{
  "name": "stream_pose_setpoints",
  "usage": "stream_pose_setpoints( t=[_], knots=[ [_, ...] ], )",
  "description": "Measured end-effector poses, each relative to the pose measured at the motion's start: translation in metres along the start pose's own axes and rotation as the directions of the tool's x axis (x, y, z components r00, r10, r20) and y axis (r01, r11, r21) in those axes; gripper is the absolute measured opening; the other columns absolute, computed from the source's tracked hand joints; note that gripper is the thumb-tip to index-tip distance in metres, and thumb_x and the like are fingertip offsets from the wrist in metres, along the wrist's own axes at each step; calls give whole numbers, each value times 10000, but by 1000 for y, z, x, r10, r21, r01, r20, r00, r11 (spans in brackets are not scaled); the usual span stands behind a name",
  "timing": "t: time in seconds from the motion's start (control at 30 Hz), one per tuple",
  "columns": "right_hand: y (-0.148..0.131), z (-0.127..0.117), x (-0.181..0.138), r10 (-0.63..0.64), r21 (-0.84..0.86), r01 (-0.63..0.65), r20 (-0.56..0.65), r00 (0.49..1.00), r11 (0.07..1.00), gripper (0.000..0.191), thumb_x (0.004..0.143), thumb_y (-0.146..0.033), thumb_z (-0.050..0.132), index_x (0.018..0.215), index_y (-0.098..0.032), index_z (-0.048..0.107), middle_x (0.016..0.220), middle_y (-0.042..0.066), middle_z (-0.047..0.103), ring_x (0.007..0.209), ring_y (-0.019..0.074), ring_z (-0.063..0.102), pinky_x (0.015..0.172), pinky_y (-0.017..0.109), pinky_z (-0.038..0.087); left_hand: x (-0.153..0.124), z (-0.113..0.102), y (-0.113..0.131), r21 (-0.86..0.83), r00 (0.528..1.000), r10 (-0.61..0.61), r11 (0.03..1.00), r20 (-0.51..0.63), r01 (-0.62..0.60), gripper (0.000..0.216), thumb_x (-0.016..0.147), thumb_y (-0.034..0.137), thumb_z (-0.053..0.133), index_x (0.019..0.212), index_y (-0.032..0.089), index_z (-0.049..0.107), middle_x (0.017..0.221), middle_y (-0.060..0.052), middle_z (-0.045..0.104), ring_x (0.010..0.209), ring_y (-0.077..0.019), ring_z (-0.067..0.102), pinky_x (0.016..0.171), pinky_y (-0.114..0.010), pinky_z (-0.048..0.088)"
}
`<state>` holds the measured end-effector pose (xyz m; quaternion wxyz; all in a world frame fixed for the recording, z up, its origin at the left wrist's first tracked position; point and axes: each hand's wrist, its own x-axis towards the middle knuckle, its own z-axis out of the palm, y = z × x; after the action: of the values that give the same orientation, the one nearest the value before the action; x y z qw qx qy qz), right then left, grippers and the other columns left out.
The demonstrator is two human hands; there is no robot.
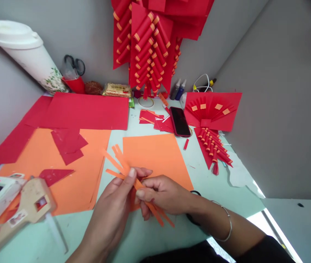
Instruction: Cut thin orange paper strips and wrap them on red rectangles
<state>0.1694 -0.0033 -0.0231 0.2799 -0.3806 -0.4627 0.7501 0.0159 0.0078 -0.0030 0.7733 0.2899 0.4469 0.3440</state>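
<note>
Several narrow orange paper strips (117, 155) are bunched between my two hands, their ends fanning out at upper left and lower right. My left hand (118, 199) pinches them near the middle, thumb on top. Close beside it, my right hand (162, 193) grips the same strips lower down, its fingers curled round them. Beneath and behind the hands lies an orange paper sheet (155, 153) on the pale green table. My fingers hide the middle of the strips.
At left are a glue gun (31, 204), orange sheets (89, 157) and red paper (89, 109). A phone (179, 121) lies right of centre, near a red paper firecracker piece (212, 144). Red firecracker decorations (151, 47) hang at the back. A white tumbler (29, 51) stands back left.
</note>
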Motion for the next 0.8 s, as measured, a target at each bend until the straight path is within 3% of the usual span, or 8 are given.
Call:
stream_pose_setpoints(
  t=[0.07,0.2,0.3,0.4,0.47,0.57,0.7,0.8],
  knots=[
    [0,0,0,-10,-16,10,2,1000,1000,416,893,-557,599,740,-170,599,688,-6,630,656,120,609,702,269,500,0,1,0,-1,1000,12,1000,-3,-12,299,858,487,633,946,201,637,798,-10,698,424,-140,564,467,-315,498],
    [-5,0,-2,-70,-41,68,-25,997,997,389,930,-495,566,722,-168,608,688,0,643,679,119,619,766,277,500,1,-1,-2,89,999,-2,996,50,-3,394,910,536,550,1078,197,659,522,25,599,503,-158,586,568,-283,505],
    [-19,-13,-14,-33,-71,21,-177,984,997,321,922,-463,579,776,-180,620,663,-14,644,626,120,614,698,269,504,-1,-14,-2,213,993,118,971,-25,-110,379,876,501,635,1173,266,642,903,-18,740,973,-185,667,867,-264,504],
    [-36,-45,-37,-96,-272,-14,-386,917,962,283,924,-439,571,803,-190,630,686,-12,651,644,128,621,705,269,493,-6,-35,1,351,965,208,926,-163,-141,435,791,470,745,1185,324,635,1338,5,626,1317,-209,494,1083,-284,382],
    [-40,-71,-53,-183,-406,-64,-539,822,912,291,932,-443,547,795,-198,623,721,-5,653,684,133,619,713,266,483,-10,-47,4,307,950,168,948,-262,-83,474,759,488,765,1184,322,638,1352,0,621,1331,-229,488,1141,-345,338],
    [-30,-100,-67,-140,-365,-176,-691,710,914,299,936,-474,502,841,-209,604,790,11,664,716,154,633,660,273,480,-14,-55,5,107,932,39,994,-360,0,547,672,463,828,1157,275,662,1326,-34,646,1311,-263,518,1148,-397,360],
    [-8,-112,-62,-36,-304,-277,-730,682,911,267,920,-420,489,825,-201,609,819,35,667,758,169,643,712,296,492,-14,-51,4,-36,916,-46,999,-398,35,626,569,424,878,1130,228,681,1291,-74,669,1262,-301,562,1071,-413,464],
    [-1,-111,-53,-10,-281,-284,-726,688,917,232,902,-378,498,803,-200,610,804,26,663,739,160,634,728,295,492,-10,-46,3,83,932,-31,994,-362,66,609,620,483,836,1159,258,665,1307,-61,658,1261,-300,559,1058,-428,460]
  ],
)
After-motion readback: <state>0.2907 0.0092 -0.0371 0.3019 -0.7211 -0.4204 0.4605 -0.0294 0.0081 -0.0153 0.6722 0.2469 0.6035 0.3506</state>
